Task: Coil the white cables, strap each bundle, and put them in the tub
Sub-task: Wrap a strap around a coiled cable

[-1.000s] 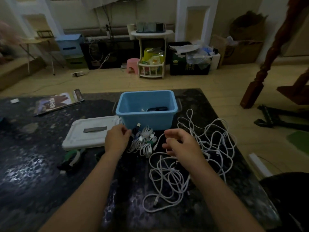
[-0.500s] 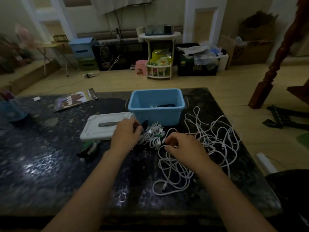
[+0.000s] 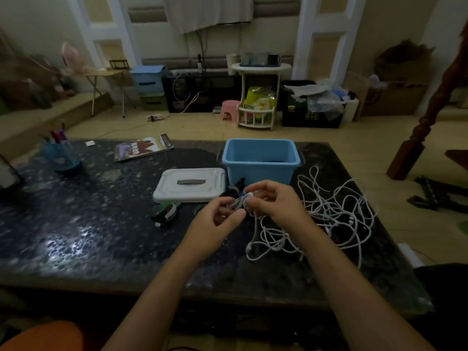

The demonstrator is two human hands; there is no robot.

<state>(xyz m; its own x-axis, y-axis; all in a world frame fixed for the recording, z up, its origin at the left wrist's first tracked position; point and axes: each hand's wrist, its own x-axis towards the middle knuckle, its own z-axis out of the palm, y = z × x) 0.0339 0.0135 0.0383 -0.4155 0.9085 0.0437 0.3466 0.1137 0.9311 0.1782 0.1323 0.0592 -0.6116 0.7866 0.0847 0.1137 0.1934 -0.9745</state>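
Magazine [image 3: 143,148] cover lettering blurred; nothing legible.

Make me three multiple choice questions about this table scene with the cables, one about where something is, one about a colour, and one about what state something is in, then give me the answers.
1. Where does the white lid lie?
A. on top of the tub
B. on the table beside the tub, on the person's left of it
C. on the floor

2. What colour is the tub?
A. light blue
B. red
C. black

3. What are the hands doing?
A. both rest flat on the table
B. both hold a small cable bundle between them
C. both grip the tub

Answers:
1 B, the lid lies flat on the dark table next to the open tub.
2 A, its walls and rim are light blue.
3 B, the left hand and right hand have fingers curled on the white bundle, with the loose white cables trailing below and beside them.
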